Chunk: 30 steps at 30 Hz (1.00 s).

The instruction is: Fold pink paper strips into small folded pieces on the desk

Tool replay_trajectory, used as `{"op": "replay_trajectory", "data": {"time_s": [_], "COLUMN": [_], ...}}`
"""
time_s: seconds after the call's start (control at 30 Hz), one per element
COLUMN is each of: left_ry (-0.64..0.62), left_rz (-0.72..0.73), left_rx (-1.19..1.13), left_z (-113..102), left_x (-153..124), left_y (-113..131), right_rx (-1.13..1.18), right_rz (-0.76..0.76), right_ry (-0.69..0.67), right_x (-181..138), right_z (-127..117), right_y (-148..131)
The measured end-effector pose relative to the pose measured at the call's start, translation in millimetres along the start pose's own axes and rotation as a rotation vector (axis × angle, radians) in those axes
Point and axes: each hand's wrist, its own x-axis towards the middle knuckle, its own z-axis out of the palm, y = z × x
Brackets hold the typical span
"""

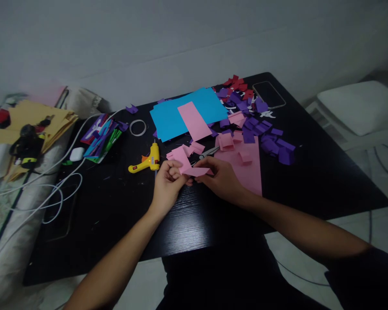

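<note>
Between both hands is a folded piece of pink paper (198,171), held just above the near part of the black table. My left hand (169,183) pinches its left end, and my right hand (220,175) grips the right end. Behind the fingers lie scissors (210,152), their handles partly hidden. Small folded pink pieces (226,141) rest around them, some on a larger pink sheet (250,172) by my right hand. A yellow glue gun (147,161) lies just left of my left hand.
Blue sheets (168,122) with a pink strip (194,120) lie at the back. Purple pieces (271,140), red pieces (237,84) and a phone (269,94) are on the right. Left are a tape ring (138,128), a white case (76,153) and white cables (60,189).
</note>
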Motion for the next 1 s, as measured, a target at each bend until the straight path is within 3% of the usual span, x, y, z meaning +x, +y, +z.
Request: {"op": "replay_trajectory", "data": {"time_s": [0.6, 1.0], "left_ry": [-0.016, -0.032], "left_rz": [0.043, 0.008], "left_rx": [0.028, 0.033], "left_z": [0, -1], "left_x": [0, 0], "left_y": [-1, -1], "right_rx": [0.054, 0.210], "right_rz": [0.026, 0.247], "right_ry": [-0.017, -0.111], "right_x": [1, 3], "right_z": [2, 5], "right_y": [8, 3]}}
